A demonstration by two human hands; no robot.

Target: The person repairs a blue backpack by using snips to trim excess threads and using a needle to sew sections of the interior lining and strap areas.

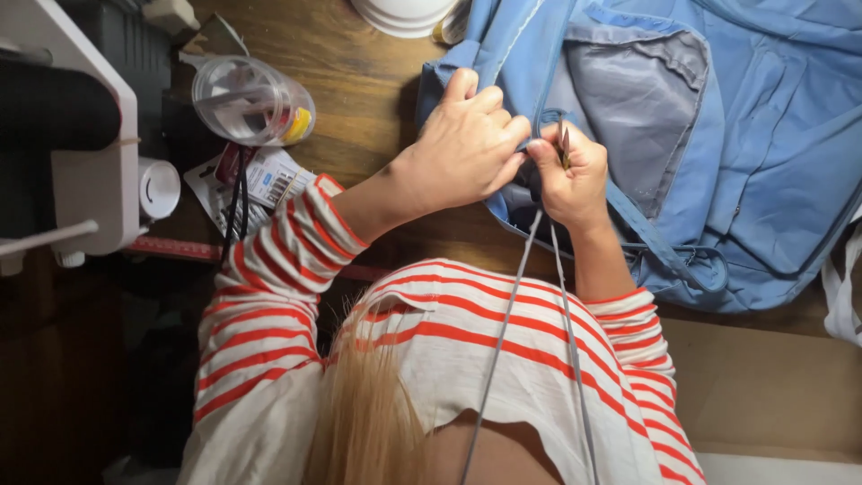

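Left hand (462, 148): fingers closed, pinching the blue backpack (718, 153) fabric at its edge.
Right hand (570, 175): fingers shut on a needle (565, 144) — doubled grey thread (530, 296) trails toward the body.
Stitching well: likely keep the fabric taut, thread untangled.
Clear plastic cup (251, 101): left of the fingers on the tabletop (359, 81) — lying tipped, small items inside, unclear.

Both hands, left hand (467, 148) and right hand (567, 175), pinch the blue backpack (763, 153) fabric on the wooden table (359, 81).
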